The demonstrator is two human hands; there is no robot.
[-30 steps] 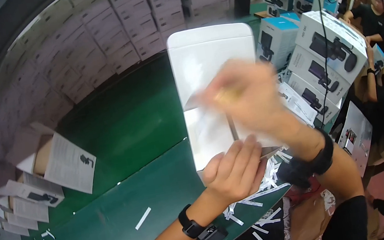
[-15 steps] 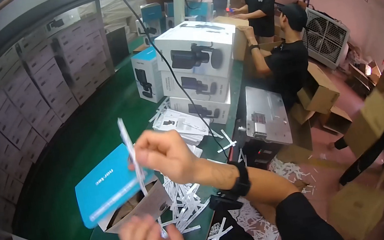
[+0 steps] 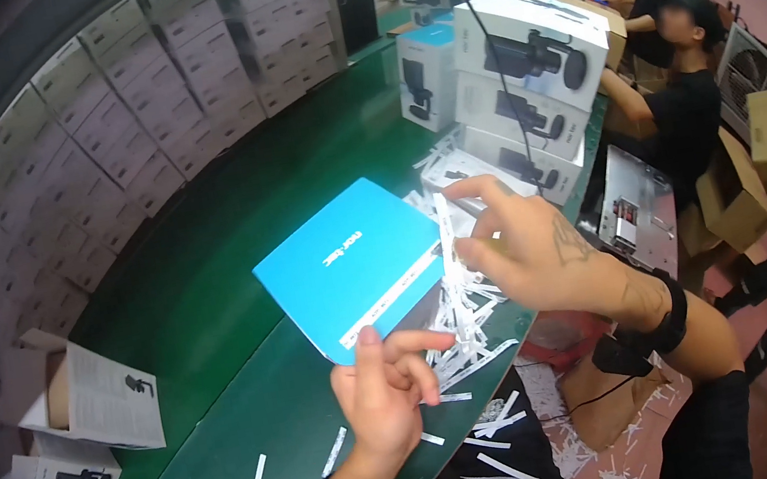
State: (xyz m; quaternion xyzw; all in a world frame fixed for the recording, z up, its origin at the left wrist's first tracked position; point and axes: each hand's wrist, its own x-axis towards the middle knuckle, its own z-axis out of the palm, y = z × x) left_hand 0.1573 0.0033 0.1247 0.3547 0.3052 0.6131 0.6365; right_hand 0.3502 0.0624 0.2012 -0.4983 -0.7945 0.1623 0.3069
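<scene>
1. Green surface runs across the workspace, with a wall of stacked cartons beyond it and two co-workers at the upper right.

2. On that surface, just ahead of the hands, sits the blue-topped box, turned askew. A pile of paper strips lies beside it on the right.

3. Left hand: thumb up over the near edge of the lid, index stretched to the right, other fingers loosely curled. Whether the thumb presses, I cannot tell.

4. Right hand: thumb and index spread apart, with a white strip right at their tips. I cannot tell whether it touches them.

5. Judging by the strip and the lid's edge, sealing seems to be the step in hand. Best keep the lid flat, smooth the band evenly from end to end, and drop loose strips clear of the box.

6. As for looks, the lid is bright blue, flat and seemingly closed, with small white lettering and a pale printed band along its near edge.
</scene>
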